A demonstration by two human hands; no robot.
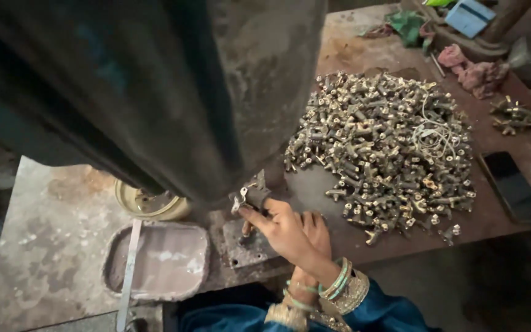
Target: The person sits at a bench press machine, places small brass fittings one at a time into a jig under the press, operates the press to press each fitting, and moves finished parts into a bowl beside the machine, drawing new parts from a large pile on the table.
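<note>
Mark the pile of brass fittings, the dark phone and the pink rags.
pile of brass fittings (383, 150): head view, middle of the heap.
dark phone (514, 186): head view, centre of its screen.
pink rags (475, 71): head view, middle of the bundle.

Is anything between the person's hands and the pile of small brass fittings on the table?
Nothing visible. Both hands, the upper one touching a small metal part under the dark machine column, sit left of the pile of brass fittings, with only bare table between.
</note>
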